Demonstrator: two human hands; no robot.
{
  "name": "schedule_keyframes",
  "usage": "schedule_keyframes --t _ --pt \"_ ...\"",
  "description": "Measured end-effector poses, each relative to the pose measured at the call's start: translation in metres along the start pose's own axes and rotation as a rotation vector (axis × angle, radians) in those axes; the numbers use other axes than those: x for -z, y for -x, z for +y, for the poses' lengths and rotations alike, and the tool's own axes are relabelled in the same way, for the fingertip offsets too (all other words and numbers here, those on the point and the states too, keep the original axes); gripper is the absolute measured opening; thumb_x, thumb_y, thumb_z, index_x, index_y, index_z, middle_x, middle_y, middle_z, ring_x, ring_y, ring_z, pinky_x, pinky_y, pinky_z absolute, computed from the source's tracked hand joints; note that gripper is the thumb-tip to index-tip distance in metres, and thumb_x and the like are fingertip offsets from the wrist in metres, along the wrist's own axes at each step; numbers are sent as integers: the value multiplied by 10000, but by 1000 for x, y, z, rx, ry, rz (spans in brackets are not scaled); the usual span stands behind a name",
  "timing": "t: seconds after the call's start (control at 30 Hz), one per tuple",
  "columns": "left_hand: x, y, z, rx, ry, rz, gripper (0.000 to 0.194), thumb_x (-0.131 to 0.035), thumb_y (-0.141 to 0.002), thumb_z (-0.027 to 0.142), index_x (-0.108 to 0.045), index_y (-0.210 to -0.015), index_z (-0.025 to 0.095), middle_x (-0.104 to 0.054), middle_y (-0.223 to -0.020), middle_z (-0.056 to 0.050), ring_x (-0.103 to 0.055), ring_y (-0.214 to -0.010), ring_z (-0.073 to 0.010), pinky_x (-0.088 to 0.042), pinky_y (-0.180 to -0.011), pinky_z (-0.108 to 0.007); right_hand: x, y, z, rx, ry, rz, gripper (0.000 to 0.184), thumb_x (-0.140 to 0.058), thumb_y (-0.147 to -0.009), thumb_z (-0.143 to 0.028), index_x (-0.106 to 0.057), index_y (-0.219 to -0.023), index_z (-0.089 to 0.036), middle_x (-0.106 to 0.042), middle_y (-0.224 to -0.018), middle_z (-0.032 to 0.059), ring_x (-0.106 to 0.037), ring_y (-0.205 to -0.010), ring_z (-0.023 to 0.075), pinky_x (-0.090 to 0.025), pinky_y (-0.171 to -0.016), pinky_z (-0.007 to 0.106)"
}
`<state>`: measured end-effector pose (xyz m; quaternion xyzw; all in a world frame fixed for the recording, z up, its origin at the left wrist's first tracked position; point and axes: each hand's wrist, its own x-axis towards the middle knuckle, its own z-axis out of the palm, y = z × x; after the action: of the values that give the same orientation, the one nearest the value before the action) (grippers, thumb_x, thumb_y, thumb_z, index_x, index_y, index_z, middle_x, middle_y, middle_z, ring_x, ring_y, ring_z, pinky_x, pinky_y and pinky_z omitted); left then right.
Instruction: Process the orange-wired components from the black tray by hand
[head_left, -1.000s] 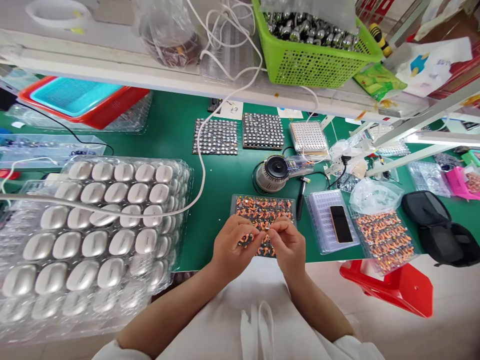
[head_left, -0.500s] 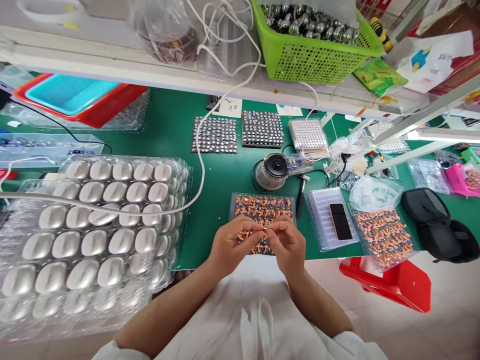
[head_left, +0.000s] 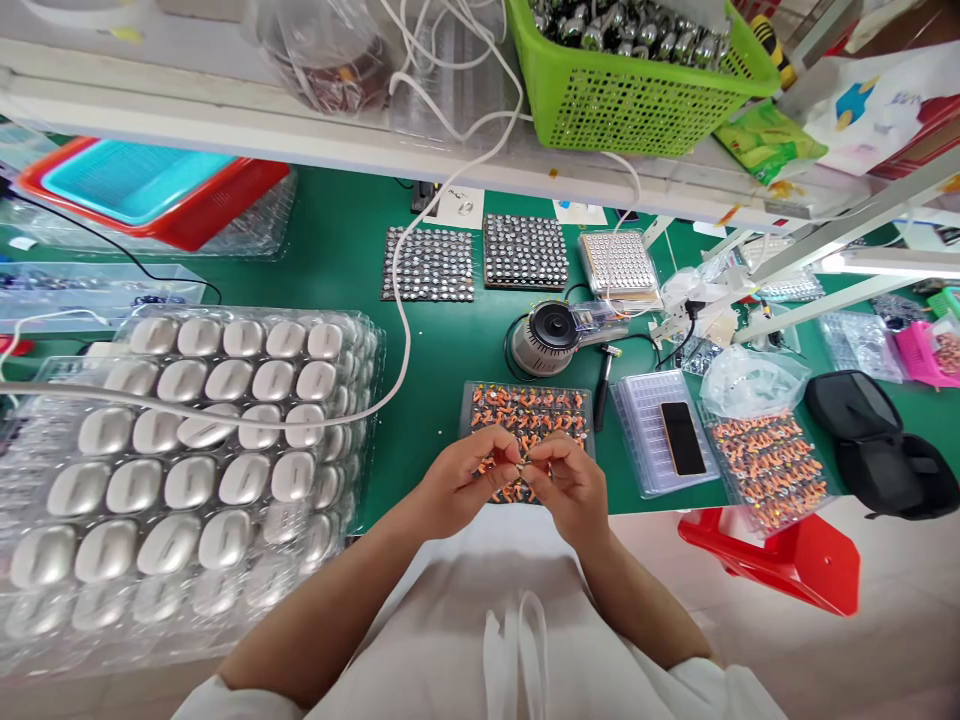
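My left hand (head_left: 469, 482) and my right hand (head_left: 568, 487) meet over a clear tray (head_left: 469, 395) filled with rows of small orange parts. Both hands pinch with thumb and forefinger, the fingertips almost touching. Between them is a tiny piece (head_left: 523, 463), light in colour, mostly covered by the fingers and too small to name. Behind the tray stands a round grey device (head_left: 546, 340) with a black top. A black-handled hammer (head_left: 604, 385) lies just right of the tray.
Stacked clear trays of silvery oval cases (head_left: 184, 480) fill the left. A phone (head_left: 682, 438) lies on clear trays at right, beside another orange-part tray (head_left: 769, 470) and an open black case (head_left: 885, 445). A white cable (head_left: 405, 330) hangs from the shelf holding a green basket (head_left: 622, 105).
The fingertips shift slightly around the tiny piece, the two pinches staying close together. The whole view tilts a little; the things on the bench keep their places.
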<state>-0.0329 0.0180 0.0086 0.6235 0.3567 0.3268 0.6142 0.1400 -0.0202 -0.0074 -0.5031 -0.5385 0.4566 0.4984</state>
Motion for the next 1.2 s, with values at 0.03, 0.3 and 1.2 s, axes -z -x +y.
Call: schedule_keyframes --t 0.03,0.3,1.2 --pt "1 0 1 2 4 -17 119 -503 -902 291 -532 -853 187 -519 -787 -21 -478 -718 -135 -434 -663 -253 0 0 1 -16 -19 2 151 -678 -795 -239 -613 -930 -255 -547 -776 4 -518 -667 143 -432 -618 290" --pt "7 -1 1 70 188 -205 158 -492 -902 349 -504 -867 195 -509 -809 -31 -512 -738 -148 -452 -662 -272 2 2 10 -76 -137 -50 350 -751 -740 -252 -569 -1037 -273 -535 -744 -24 -512 -656 129 -423 -590 264" --pt "-67 -79 -111 361 -163 -106 252 -550 -823 354 -691 -873 151 -684 -726 -35 -599 -655 -152 -465 -611 -249 91 -11 134 -586 142 -27 485 -693 -702 -457 -608 -1067 -149 -630 -759 7 -578 -680 142 -465 -598 242"
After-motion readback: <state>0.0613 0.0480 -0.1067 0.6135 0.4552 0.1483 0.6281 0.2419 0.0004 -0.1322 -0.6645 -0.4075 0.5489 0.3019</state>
